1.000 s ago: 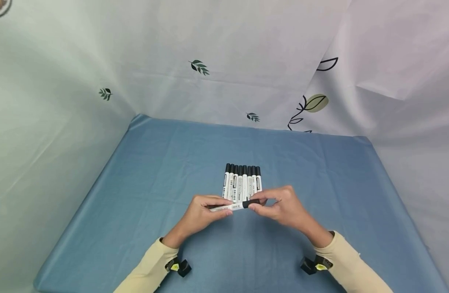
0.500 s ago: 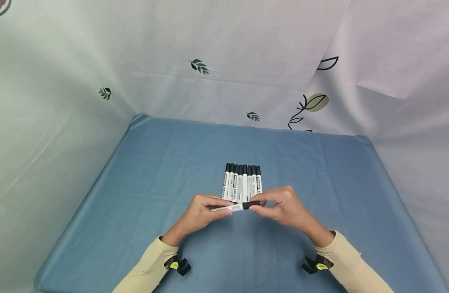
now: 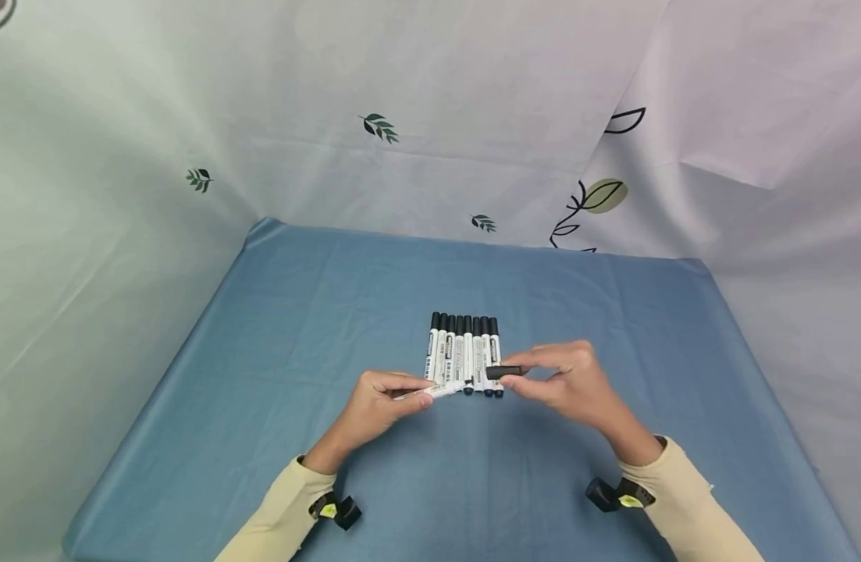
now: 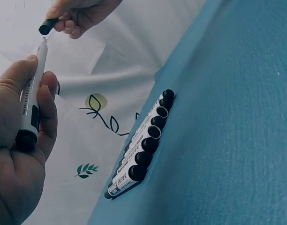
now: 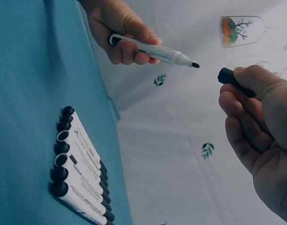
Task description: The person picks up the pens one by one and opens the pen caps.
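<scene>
My left hand grips a white marker by its barrel, the bare dark tip pointing toward the right hand. Between thumb and fingers my right hand pinches a black marker cap, held apart from the tip by a small gap. Both hands are raised over the near end of a row of capped white markers, which lie side by side with their black caps facing away. In the left wrist view the held marker's black end plug shows at the palm.
A blue cloth covers the table under the marker row. White patterned fabric hangs behind and at both sides. Each forearm carries a black strapped camera, such as the left one.
The cap has come off the marker. My right hand has moved right and slightly up with the cap, while my left hand has shifted a little left with the uncapped marker.
</scene>
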`<action>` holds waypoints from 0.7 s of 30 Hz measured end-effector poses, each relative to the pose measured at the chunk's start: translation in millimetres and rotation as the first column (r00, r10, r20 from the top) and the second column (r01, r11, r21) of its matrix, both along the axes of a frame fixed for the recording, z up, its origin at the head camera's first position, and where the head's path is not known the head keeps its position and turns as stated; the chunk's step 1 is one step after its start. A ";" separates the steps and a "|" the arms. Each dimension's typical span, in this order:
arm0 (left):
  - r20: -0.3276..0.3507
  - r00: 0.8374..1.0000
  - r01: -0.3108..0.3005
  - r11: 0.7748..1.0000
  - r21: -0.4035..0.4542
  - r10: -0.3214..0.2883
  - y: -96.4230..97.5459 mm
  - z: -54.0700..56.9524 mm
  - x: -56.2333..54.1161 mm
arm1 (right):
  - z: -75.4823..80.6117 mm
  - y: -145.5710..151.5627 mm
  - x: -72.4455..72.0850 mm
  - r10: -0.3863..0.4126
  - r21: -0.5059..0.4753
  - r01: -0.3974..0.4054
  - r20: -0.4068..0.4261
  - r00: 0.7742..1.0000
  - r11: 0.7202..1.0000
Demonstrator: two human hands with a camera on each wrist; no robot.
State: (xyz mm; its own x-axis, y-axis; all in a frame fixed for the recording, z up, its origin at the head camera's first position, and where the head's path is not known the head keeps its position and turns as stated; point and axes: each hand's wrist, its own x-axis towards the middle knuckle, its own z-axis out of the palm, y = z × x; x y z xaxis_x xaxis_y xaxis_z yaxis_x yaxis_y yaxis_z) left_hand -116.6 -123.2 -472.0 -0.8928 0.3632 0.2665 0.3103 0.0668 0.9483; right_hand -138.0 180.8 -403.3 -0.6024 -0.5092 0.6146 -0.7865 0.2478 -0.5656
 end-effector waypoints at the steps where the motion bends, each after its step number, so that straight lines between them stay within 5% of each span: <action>1: 0.000 1.000 -0.003 1.000 0.000 0.003 0.0 0.2 0.1 | 0.8 1.1 -0.3 -0.010 -0.003 0.010 -0.002 1.000 1.000; 15: 0.003 0.997 -0.080 0.997 0.023 0.079 -4.8 0.8 -2.9 | 7.2 16.3 -5.0 -0.186 -0.002 0.186 0.024 0.982 0.983; 21: -0.051 0.986 -0.156 0.987 0.049 0.158 -12.5 3.3 -7.7 | 5.8 25.7 -9.2 -0.269 0.004 0.269 0.017 0.963 0.963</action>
State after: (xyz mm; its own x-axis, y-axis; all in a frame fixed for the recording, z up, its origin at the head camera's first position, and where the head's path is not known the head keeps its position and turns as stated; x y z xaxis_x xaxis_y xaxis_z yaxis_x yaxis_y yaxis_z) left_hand -124.2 -135.7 -468.7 -0.9214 0.2063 0.3293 0.3507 0.0764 0.9334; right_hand -147.2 206.5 -397.5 -0.7279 -0.3280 0.6022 -0.6809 0.4496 -0.5781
